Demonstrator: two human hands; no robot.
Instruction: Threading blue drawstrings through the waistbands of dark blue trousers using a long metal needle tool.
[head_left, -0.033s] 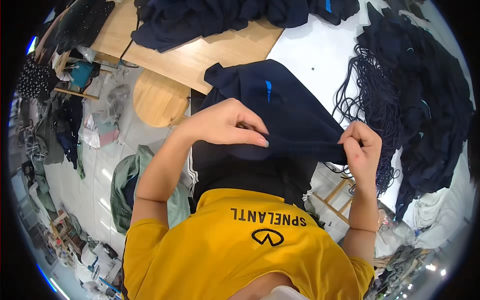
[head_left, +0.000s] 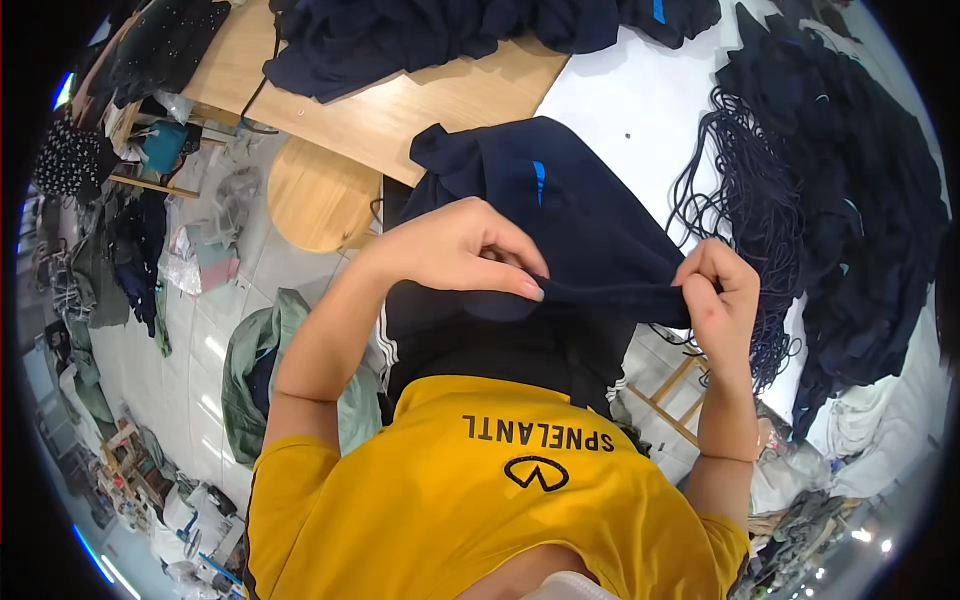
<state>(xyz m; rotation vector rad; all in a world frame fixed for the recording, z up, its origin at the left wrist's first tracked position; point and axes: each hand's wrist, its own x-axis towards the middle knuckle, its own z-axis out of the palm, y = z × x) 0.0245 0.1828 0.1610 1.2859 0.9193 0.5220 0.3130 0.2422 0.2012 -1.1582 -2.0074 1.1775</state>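
A navy blue garment with a small bright blue mark hangs from the table edge toward my lap. Its near edge is stretched between my two hands. My left hand pinches that edge between thumb and fingers, near its middle. At the right end, my right hand is closed on the garment's corner, thumb against curled fingers. The cloth between the hands is drawn into a narrow band. What lies inside the left palm is hidden.
A dark cord bundle and a large navy cloth pile lie to the right on the white tabletop. More navy garments sit on the wooden table. A round wooden stool and green cloth are at left.
My left hand has shifted slightly right along the garment's edge, its fingertips now closer over the cloth. My right hand has moved very slightly left, still gripping the corner.
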